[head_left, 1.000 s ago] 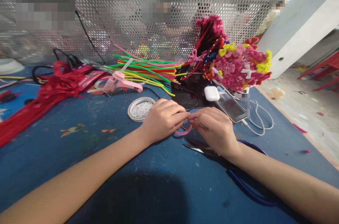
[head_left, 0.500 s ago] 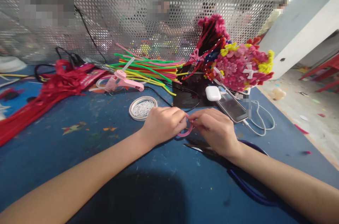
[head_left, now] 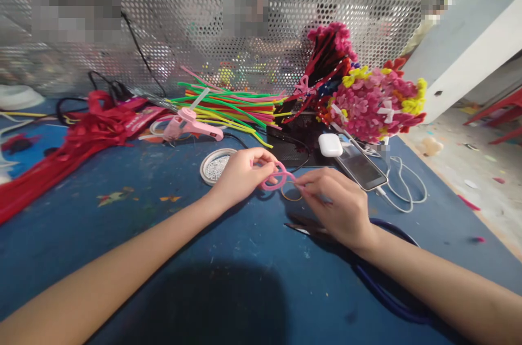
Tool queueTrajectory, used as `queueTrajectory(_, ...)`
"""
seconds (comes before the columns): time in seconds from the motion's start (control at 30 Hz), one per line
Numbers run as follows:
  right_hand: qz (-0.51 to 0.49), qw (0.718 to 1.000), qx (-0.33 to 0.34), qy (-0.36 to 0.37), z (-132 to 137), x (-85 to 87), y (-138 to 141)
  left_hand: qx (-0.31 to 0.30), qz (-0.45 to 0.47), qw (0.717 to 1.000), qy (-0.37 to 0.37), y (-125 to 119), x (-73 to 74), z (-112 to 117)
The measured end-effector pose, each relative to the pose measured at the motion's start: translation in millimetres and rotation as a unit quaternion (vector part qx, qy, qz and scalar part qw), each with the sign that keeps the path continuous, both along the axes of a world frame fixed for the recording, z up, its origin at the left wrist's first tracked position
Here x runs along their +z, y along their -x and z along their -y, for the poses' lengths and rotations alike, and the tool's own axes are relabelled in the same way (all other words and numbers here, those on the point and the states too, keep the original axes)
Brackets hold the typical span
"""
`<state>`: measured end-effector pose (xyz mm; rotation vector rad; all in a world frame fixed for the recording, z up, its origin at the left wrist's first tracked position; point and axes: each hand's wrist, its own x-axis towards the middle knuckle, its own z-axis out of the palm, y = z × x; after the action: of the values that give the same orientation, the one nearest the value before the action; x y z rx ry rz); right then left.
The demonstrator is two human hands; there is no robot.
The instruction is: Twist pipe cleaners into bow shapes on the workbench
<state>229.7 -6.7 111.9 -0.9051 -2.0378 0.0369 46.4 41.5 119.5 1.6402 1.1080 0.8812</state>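
The left hand (head_left: 237, 173) pinches a slender pink strand (head_left: 274, 188) bent into rounded loops; the right hand (head_left: 336, 204) pinches its end. A circular dish (head_left: 203, 172) holds tiny pale beads (head_left: 216, 167).

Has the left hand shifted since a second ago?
Yes. Judged against the bead dish, the left hand has moved to the person's left, now covering more of it, its fingertips apart from the right hand.

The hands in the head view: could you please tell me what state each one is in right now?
Left hand: closed, holding the looped pink strand.
Right hand: closed, pinching another part of the same strand.
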Motion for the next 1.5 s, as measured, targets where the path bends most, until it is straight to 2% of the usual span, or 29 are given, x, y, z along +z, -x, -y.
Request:
queueTrajectory(0.1,-0.059,0.996,-0.036,0.064,-2.5,1.4,1.0,-0.026,0.087,0.99,0.105,-2.2,-4.9,-2.7)
queueTrajectory(0.2,-0.121,0.983,-0.054,0.126,-4.7,1.4,1.6,-0.039,0.149,0.977,0.148,-2.2,-7.7,-4.4)
queueTrajectory(0.3,-0.159,0.969,-0.058,0.177,-7.1,-0.4,1.9,-0.026,0.184,0.974,0.131,-2.0,-9.4,-4.5)
queueTrajectory(0.5,-0.194,0.941,-0.054,0.274,-9.2,-2.4,4.0,0.012,0.192,0.979,0.068,-6.9,-12.5,1.6)
queueTrajectory(0.73,-0.198,0.91,-0.015,0.365,-7.1,2.7,5.9,-0.036,0.161,0.984,0.063,-7.6,-13.0,5.7)
queueTrajectory(0.9,-0.249,0.867,0.037,0.43,-11.9,2.8,5.0,-0.081,0.148,0.982,0.081,-8.5,-14.6,8.3)
queueTrajectory(1.03,-0.282,0.851,0.03,0.442,-13.7,2.7,3.8,-0.116,0.192,0.963,0.15,-11.8,-14.4,11.3)
queueTrajectory(1.17,-0.286,0.845,0.032,0.45,-11.4,5.8,4.5,-0.115,0.224,0.947,0.198,-11.5,-14.3,10.8)
queueTrajectory(1.5,-0.246,0.869,-0.033,0.428,-14.9,3.1,2.7,-0.039,0.286,0.937,0.198,-11.9,-14.1,8.5)
